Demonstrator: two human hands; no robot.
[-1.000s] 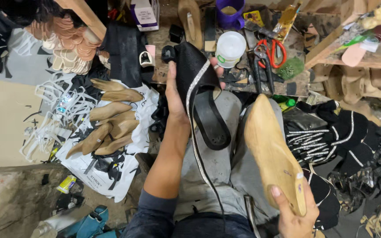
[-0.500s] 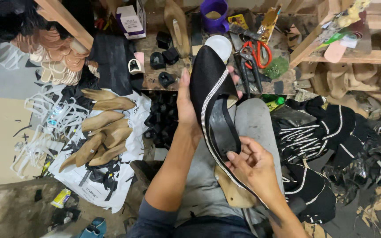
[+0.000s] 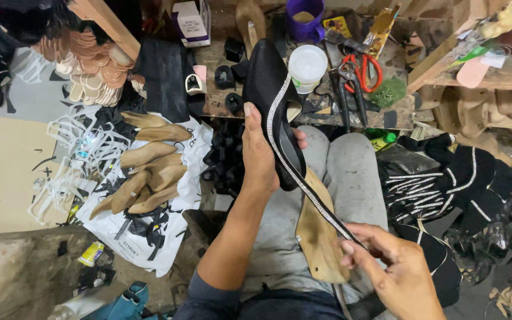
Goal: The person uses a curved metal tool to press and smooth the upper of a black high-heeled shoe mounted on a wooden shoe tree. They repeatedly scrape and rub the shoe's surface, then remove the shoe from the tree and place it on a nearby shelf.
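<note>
Left hand (image 3: 259,157) holds black shoe upper (image 3: 271,89); right hand (image 3: 395,272) pinches studded strap (image 3: 303,178).

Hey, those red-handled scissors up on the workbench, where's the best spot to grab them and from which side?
Grip the red scissors by their red loop handles, which lie at the far end, near the white tub lid. Come from above and from the far side: the dark blades point down toward the person's knees, and the loops face up, open for fingers. Tools lie close alongside, so a straight lift is probably cleanest.
</note>
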